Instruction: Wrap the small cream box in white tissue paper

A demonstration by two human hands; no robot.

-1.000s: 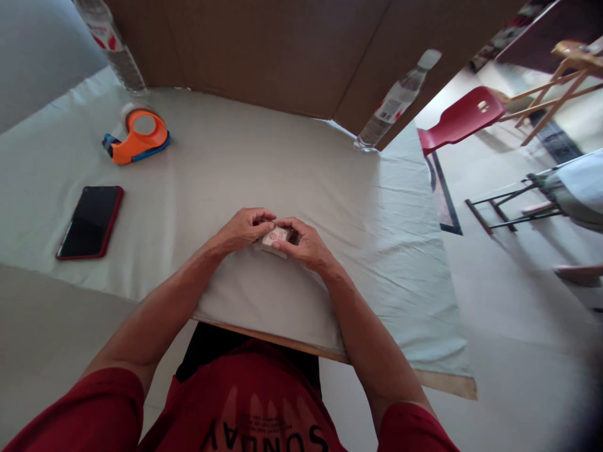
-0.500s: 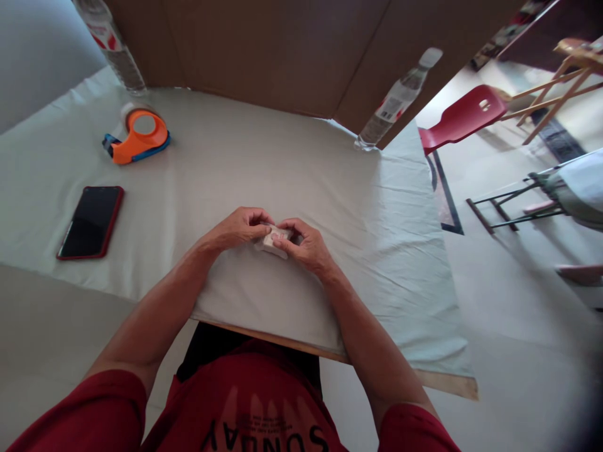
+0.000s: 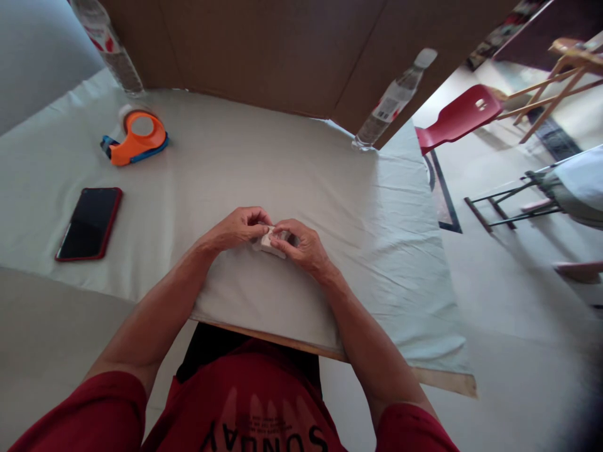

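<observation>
With left hand (image 3: 239,228) and right hand (image 3: 304,245) we pinch narrowly a small white packet (image 3: 272,247); it seems light and rather soft, so its edges suit gentle holding.

You're in some indoor room rigged up as a makeshift work spot, tbh can't tell if it's a home or a shop. Giveaways: your cloth-covered table (image 3: 226,157), the brown board (image 3: 264,56) standing behind it like a screen, plus a red chair (image 3: 464,119) and wooden-legged furniture (image 3: 577,59) on the pale floor (image 3: 513,314).
</observation>
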